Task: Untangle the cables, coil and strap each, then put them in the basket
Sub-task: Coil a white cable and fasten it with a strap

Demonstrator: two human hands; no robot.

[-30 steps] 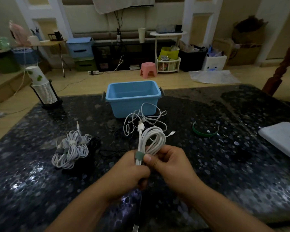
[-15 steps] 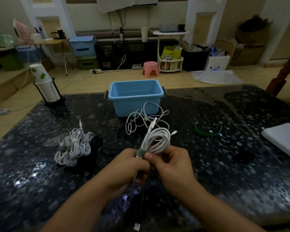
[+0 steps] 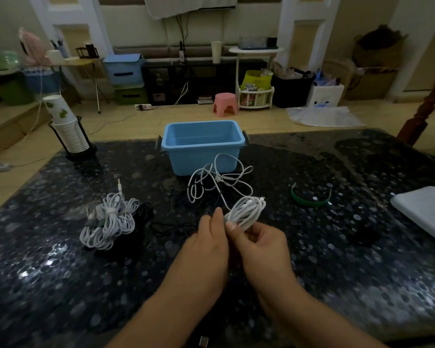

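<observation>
Holding: both hands pinch one white coiled cable (image 3: 249, 212) at its strapped end, above the counter (image 3: 60, 272).
Right hand (image 3: 259, 243): fingers (image 3: 231, 227) curled round the coil's near end.
Left hand (image 3: 209, 237): fingers pinching the same end, touching the right hand.
Beyond the fingers: loose white cable tangle (image 3: 219, 179), then the blue basket (image 3: 202, 144).
Left of the fingers: strapped white bundles (image 3: 108, 221).
Right of the fingers: green strap (image 3: 309, 199).

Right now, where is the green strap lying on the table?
In the head view, the green strap lies curled on the dark table, right of the loose white cables and left of the white tray.
</observation>
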